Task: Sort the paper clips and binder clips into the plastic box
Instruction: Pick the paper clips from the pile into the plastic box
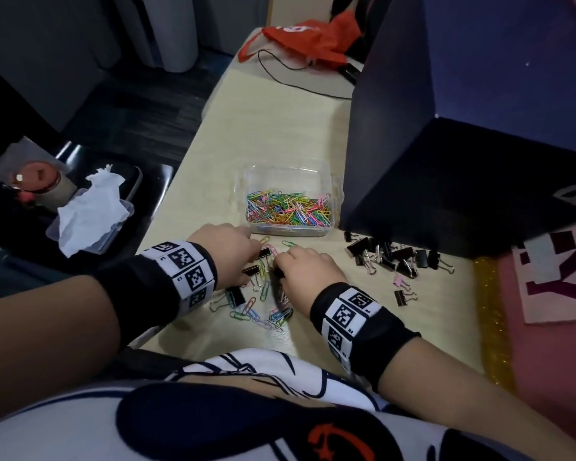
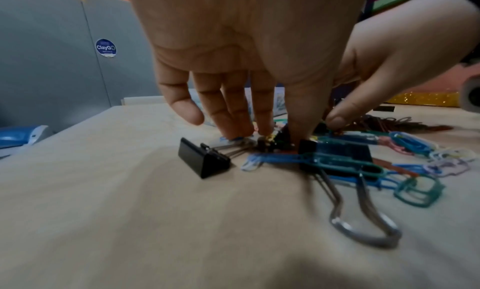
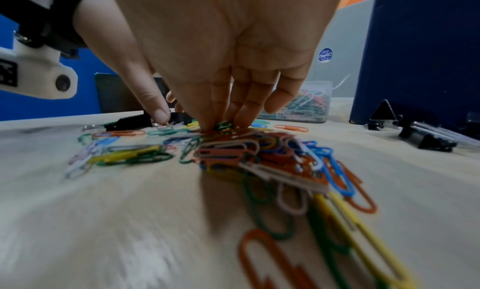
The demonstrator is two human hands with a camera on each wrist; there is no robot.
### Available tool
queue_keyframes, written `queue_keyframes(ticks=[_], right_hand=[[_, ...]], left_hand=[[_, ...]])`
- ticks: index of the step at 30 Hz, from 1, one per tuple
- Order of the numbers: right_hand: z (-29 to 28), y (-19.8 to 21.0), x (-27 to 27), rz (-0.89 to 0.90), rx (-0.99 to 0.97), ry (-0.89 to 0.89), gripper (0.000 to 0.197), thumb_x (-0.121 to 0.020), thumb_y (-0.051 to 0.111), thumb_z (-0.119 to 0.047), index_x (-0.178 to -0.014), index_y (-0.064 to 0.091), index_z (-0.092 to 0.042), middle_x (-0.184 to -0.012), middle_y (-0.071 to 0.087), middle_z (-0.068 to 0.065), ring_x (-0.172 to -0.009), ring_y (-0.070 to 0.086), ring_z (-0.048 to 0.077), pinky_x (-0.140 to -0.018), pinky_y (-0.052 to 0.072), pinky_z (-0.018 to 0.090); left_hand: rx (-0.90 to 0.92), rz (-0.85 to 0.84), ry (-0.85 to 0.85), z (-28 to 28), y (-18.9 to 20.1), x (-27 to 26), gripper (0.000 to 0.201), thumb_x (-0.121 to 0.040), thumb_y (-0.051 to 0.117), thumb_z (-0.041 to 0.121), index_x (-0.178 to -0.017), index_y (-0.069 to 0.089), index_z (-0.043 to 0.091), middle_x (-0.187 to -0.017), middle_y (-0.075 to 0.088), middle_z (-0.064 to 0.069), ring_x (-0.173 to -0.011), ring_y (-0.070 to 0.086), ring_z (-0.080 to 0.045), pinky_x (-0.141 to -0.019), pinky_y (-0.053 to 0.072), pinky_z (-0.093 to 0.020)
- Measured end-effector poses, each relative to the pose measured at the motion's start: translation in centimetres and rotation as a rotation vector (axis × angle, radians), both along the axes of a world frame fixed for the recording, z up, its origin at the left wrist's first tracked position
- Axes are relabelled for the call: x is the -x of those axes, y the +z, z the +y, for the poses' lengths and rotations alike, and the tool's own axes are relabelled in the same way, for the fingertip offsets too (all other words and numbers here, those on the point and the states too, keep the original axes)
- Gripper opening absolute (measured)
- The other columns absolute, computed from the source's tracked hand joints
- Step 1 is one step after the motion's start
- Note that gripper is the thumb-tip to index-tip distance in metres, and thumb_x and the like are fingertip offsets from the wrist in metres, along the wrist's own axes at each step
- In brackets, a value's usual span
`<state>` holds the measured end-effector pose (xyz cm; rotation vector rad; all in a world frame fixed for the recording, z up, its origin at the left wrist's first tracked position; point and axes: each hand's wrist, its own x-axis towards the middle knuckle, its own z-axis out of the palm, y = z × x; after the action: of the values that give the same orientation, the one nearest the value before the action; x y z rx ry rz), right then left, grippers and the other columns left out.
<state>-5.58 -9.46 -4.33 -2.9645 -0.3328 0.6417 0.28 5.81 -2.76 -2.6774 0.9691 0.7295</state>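
Observation:
A clear plastic box (image 1: 326, 181) holds several coloured paper clips (image 1: 288, 207). In front of it lies a mixed heap of loose paper clips (image 1: 263, 314) and black binder clips (image 1: 235, 296). My left hand (image 1: 258, 254) reaches into the heap, and its thumb and fingertips (image 2: 233, 129) pinch a small black binder clip (image 2: 267, 142). My right hand (image 1: 280, 268) is close beside it; its thumb and fingers (image 3: 244, 110) close on paper clips (image 3: 223, 126) atop the pile. A separate group of binder clips (image 1: 393, 257) lies to the right.
A tall dark blue box (image 1: 396, 144) stands just right of the plastic box. A red bag (image 1: 306, 41) and a black cable (image 1: 280, 78) lie at the table's far end. Left of the table, a black tray (image 1: 147, 184) holds tissue. Pink material (image 1: 546, 344) lies at the right.

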Motion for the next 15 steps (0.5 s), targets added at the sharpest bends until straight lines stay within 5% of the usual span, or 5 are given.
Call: queue_keyframes(ticks=[9,15], right_hand=[[-0.5,0.0,0.7,-0.087,-0.093,-0.073,0.021,-0.089,0.053,-0.025,-0.11,0.054,-0.021,-0.116,0.047,0.003,-0.11,0.042,0.027,-0.092,0.036,0.039],[-2.5,1.3,1.1,-0.135,-0.221,-0.393,0.005,-0.088,0.05,-0.029,-0.089,0.047,-0.025,-0.086,0.056,-0.007,-0.087,0.052,0.021,-0.085,0.04,0.037]], left_hand=[[-0.006,-0.04,-0.032,-0.8,-0.2,0.1,0.023,-0.084,0.054,0.034,-0.104,0.056,0.022,-0.106,0.054,0.0,-0.098,0.057,-0.024,-0.07,0.041,-0.033],[0.012,-0.064,-0.095,-0.9,-0.4,-0.1,0.029,-0.084,0.055,0.037,-0.11,0.056,0.024,-0.107,0.055,0.001,-0.099,0.057,-0.022,-0.069,0.04,-0.032]])
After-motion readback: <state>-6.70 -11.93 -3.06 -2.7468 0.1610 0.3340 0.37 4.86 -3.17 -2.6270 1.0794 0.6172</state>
